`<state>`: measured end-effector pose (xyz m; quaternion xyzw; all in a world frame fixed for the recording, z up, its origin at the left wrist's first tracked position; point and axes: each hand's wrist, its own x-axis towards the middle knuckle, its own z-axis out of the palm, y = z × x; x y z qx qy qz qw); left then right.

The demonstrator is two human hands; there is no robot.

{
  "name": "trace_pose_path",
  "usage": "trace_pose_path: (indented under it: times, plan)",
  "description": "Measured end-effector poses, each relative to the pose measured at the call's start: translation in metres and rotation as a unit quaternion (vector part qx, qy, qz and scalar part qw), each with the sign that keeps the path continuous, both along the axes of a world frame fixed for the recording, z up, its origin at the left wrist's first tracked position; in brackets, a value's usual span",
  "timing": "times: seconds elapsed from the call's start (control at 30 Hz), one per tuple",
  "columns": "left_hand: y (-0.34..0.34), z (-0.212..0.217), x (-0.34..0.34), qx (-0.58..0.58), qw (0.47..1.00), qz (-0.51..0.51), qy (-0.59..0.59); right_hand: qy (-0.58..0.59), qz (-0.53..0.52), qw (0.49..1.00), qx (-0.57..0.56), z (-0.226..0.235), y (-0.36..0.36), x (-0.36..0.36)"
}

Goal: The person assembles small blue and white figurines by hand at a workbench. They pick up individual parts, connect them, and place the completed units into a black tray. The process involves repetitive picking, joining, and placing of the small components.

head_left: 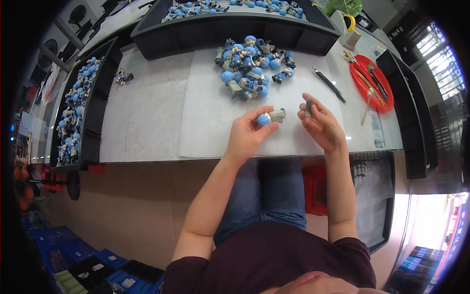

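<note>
Between the thumb and fingers of my left hand is a small figurine with a round blue head and a pale grey-green body, lying sideways with its head toward my palm. To its right, my right hand pinches a small dark grey block-like piece upright between thumb and fingers. Both hands hover over a white sheet near the table's front edge, a short gap between them. Beyond them lies a heap of blue-headed figurines, several on their sides.
A black tray of figurines stands at the back, another black tray at the left. One figurine lies alone beside it. At right are a black pen-like tool, a red dish with brushes, and a black bin.
</note>
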<state>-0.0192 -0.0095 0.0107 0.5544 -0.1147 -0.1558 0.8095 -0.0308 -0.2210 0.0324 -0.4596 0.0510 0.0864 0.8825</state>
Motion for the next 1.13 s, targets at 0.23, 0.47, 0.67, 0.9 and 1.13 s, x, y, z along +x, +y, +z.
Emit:
trace_pose_path:
  times: [0.23,0.47,0.67,0.9,1.13]
  plan:
    - [0.003,-0.008,0.005,-0.051,0.998,-0.023,0.003,-0.006,0.011,0.999,0.04,-0.004,0.008,-0.004]
    - [0.003,-0.011,0.006,-0.05,0.998,-0.027,-0.014,-0.055,-0.081,0.993,-0.068,-0.007,0.022,-0.009]
    - [0.002,-0.007,0.004,-0.048,0.999,-0.02,0.002,-0.124,-0.164,0.951,-0.233,-0.001,0.043,-0.012]
    - [0.001,-0.005,0.003,-0.029,0.999,-0.022,0.019,-0.163,-0.199,0.919,-0.299,-0.012,0.051,-0.009]
    - [-0.003,-0.01,0.003,-0.019,1.0,-0.014,-0.002,-0.193,-0.201,0.897,-0.344,-0.012,0.074,-0.006]
